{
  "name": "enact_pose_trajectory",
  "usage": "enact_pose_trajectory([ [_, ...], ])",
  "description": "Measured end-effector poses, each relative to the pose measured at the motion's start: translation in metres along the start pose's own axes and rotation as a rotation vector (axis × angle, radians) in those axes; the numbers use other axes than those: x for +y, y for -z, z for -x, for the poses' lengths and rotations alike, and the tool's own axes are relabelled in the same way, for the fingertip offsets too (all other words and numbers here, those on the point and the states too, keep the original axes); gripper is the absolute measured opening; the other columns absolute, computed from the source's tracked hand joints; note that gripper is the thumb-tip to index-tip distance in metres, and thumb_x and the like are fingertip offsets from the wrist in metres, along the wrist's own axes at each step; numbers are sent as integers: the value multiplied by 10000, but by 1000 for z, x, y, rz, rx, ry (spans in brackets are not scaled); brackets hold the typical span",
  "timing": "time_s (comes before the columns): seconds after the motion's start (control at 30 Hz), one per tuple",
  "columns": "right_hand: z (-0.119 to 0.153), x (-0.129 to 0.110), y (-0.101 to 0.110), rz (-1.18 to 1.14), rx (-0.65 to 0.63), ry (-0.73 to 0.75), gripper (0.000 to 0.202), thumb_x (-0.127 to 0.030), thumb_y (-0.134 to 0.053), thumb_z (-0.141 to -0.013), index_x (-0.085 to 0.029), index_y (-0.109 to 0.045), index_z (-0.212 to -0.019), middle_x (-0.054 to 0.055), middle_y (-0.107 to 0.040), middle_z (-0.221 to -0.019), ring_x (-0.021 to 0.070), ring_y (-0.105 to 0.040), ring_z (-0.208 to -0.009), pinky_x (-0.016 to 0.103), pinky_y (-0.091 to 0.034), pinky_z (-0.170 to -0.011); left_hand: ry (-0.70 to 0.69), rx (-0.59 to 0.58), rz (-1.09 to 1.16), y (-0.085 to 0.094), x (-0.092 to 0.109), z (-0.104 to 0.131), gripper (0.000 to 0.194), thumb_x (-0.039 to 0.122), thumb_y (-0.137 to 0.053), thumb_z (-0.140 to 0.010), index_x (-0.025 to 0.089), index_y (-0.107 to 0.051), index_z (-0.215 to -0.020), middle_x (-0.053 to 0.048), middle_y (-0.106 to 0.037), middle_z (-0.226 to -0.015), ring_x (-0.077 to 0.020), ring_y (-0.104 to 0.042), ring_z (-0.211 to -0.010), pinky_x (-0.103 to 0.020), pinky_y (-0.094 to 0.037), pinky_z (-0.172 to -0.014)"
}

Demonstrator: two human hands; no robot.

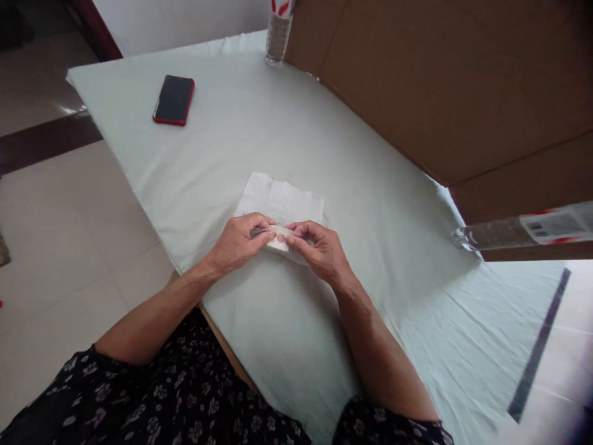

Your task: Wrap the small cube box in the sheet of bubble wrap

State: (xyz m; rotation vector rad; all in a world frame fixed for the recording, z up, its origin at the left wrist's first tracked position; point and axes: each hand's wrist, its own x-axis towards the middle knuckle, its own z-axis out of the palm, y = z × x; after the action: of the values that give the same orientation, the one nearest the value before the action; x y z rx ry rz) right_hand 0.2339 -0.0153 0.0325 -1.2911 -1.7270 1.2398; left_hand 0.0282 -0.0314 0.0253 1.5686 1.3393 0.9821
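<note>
A white textured sheet (280, 196), like a paper towel or thin wrap, lies on the cloth-covered table in front of me. Its near edge is folded or rolled over between my hands. My left hand (243, 238) pinches the left end of this fold with thumb and fingers. A small dark grey patch shows between that thumb and forefinger; I cannot make out what it is. My right hand (319, 247) grips the fold's right end, its thumb close to the left one. Whatever may lie inside the fold is mostly hidden by fingers.
A phone (174, 100) with a red case lies at the far left of the pale green tablecloth (222, 136). Large brown cardboard (417, 80) stands along the right side, with one clear bottle (278, 37) at the back and another bottle (500, 233) at the right.
</note>
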Motion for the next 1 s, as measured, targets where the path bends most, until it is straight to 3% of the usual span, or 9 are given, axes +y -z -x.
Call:
enact_pose_trajectory([
  [0.3, 1, 13, -3, 75, 13, 28, 186, -394, -680, -861, -216, -642, -825, 36, -750, -888, 187, -666, -797, 318, -511, -726, 97, -20, -7, 2, 6, 1, 139, 325, -652, -807, 190, -674, -779, -32, -767, -883, -180, -685, -833, -289, -519, -757],
  [0.43, 14, 0, 1, 445, 289, 293, 133, -368, -673, -915, -243, -687, -960, 71, -754, -1064, 255, -674, -999, 413, -496, -881, 97, -15, -39, 1, 5, 0, 131, 323, -651, -796, 193, -672, -795, -11, -732, -823, -167, -651, -796, -284, -499, -743],
  [0.5, 24, -11, -1, 633, 340, 412, 97, -323, -630, -963, -258, -702, -974, 75, -751, -1080, 258, -666, -1001, 434, -472, -901, 83, -24, -53, 1, 5, 0, 130, 321, -645, -799, 192, -663, -799, -5, -715, -812, -162, -636, -786, -284, -494, -742],
  [0.63, 33, -20, -16, 811, 65, 514, 207, -204, -528, -997, -246, -689, -1119, 87, -743, -1119, 249, -647, -967, 400, -485, -828, 74, -48, -72, 5, 3, -2, 153, 342, -637, -814, 194, -658, -852, -8, -703, -835, -168, -633, -807, -286, -504, -738],
  [0.7, 31, -16, -24, 848, -14, 510, 255, -163, -495, -998, -216, -661, -1183, 105, -727, -1170, 256, -624, -996, 393, -492, -831, 63, -50, -95, 13, 2, -1, 207, 354, -650, -812, 196, -677, -943, -27, -724, -927, -187, -653, -883, -297, -519, -780],
  [0.77, 29, -13, -29, 879, -27, 498, 257, -151, -476, -1006, -203, -645, -1193, 104, -719, -1162, 253, -599, -990, 384, -487, -837, 55, -32, -131, 24, -1, 1, 293, 355, -648, -813, 200, -687, -1058, -39, -723, -992, -194, -659, -920, -301, -521, -799],
  [0.83, 27, -12, -32, 924, -27, 495, 243, -164, -475, -1012, -204, -638, -1188, 94, -713, -1129, 248, -572, -962, 375, -472, -818, 81, -8, -177, 34, -4, 2, 336, 354, -617, -824, 196, -684, -1113, -22, -692, -900, -170, -636, -808, -287, -506, -733],
  [0.93, 23, -15, -35, 1034, -24, 496, 239, -206, -507, -1009, -224, -630, -1214, 88, -696, -1071, 246, -536, -909, 376, -424, -763, 144, 21, -248, 43, -7, 3, 319, 358, -595, -822, 179, -684, -1072, 22, -597, -722, -137, -545, -635, -270, -462, -637],
  [1.0, 20, -18, -37, 1109, -24, 502, 237, -228, -539, -997, -239, -629, -1216, 93, -683, -1039, 247, -516, -880, 383, -389, -741, 167, 55, -303, 47, -8, 2, 317, 373, -610, -815, 179, -681, -1056, 21, -601, -719, -139, -545, -632, -276, -463, -639],
])
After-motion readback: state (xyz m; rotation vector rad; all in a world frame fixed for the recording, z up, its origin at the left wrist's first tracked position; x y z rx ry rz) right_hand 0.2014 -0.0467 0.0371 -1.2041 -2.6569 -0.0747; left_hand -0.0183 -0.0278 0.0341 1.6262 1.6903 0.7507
